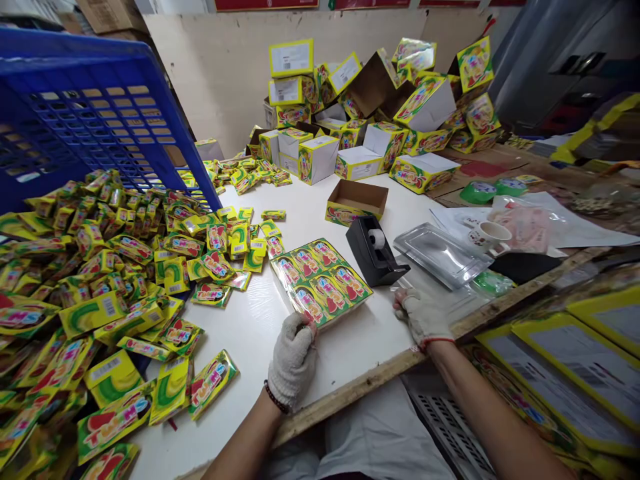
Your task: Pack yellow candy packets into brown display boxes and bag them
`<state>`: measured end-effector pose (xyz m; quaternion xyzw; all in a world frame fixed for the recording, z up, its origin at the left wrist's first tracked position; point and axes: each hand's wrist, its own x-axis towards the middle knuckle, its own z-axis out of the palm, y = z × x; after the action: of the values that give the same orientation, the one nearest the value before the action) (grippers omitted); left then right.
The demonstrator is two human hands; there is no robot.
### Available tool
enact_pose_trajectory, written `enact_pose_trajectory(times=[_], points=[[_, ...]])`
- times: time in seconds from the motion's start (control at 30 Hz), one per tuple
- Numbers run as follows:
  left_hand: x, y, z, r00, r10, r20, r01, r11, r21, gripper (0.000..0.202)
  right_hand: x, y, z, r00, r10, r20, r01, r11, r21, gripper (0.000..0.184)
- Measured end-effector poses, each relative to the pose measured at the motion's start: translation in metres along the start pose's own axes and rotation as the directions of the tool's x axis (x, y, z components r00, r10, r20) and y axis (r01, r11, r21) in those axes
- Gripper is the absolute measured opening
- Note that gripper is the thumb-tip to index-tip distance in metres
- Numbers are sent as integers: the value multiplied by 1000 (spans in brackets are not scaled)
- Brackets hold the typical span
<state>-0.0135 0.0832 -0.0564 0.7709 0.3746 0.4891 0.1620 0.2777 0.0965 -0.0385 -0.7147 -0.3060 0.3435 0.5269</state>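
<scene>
A yellow-green candy box point(327, 280) with six "TUHS"-style packet fronts showing on top lies on the white table. My left hand point(294, 360), in a white glove with bare fingertips, is closed at the box's near left corner. A black tape dispenser point(370, 250) with a roll of clear tape stands just right of the box. Below the dispenser's cutting end is my right hand point(425, 317), gloved the same way, its fingers bent together. Something clear shows by those fingertips, too small to make out. An open, brown-lined box point(356, 200) sits behind the dispenser.
Loose candy packs point(125, 267) spill from a tipped blue crate point(100, 113) across the left side. Many cartons point(320, 157) are piled at the back. A clear plastic tray point(443, 253) and a cup point(487, 235) lie right. A wooden edge point(360, 390) borders the table.
</scene>
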Motion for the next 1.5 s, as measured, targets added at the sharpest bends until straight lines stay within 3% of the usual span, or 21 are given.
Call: enact_pose_trajectory(times=[0.1,0.2,0.33,0.4,0.5,0.63,0.8,0.87,1.03,1.13,1.2,1.27,1.37,1.43,1.5], points=[[1,3,-2,998,53,-44,-53,999,-7,23,-8,2,5,997,55,55,-55,998,2,41],[3,7,-3,996,55,-74,-57,998,-20,23,-38,-9,10,982,65,178,-65,998,-4,47],[2,8,-5,996,7,-89,-11,999,-43,19,-90,-28,36,883,50,468,-84,995,53,52],[1,6,-4,995,-18,-94,12,998,-58,18,-108,-34,55,840,58,540,-121,989,83,53],[-3,3,-2,995,-29,-93,22,997,-73,28,-119,-32,77,824,83,561,-177,978,114,56],[-4,-2,-3,999,22,-49,-26,996,-83,42,-117,-16,87,838,91,538,-180,977,115,56],[1,1,-13,990,-40,132,46,998,-37,30,-115,-4,86,827,105,552,-179,981,82,49],[5,8,-14,983,-83,167,83,997,4,27,-112,-5,88,825,112,554,-126,992,-13,46],[17,23,-3,950,-281,136,241,937,251,11,-108,-6,94,818,144,558,31,956,-293,36],[17,22,3,940,-298,168,235,919,317,11,-115,-9,87,798,148,584,78,936,-344,31],[14,19,4,937,-305,169,251,926,281,11,-118,-16,76,807,8,590,245,905,-347,33],[10,15,5,945,-300,129,266,937,228,13,-111,-28,65,816,-236,528,454,827,-332,35],[5,10,10,981,-193,29,184,963,195,13,-78,-48,62,745,-549,379,666,653,-361,28],[2,8,14,995,-100,-24,103,972,211,13,-44,-59,73,698,-600,391,716,561,-416,34],[0,8,17,998,-43,-54,54,974,221,18,-10,-65,88,748,-490,448,664,570,-484,47]])
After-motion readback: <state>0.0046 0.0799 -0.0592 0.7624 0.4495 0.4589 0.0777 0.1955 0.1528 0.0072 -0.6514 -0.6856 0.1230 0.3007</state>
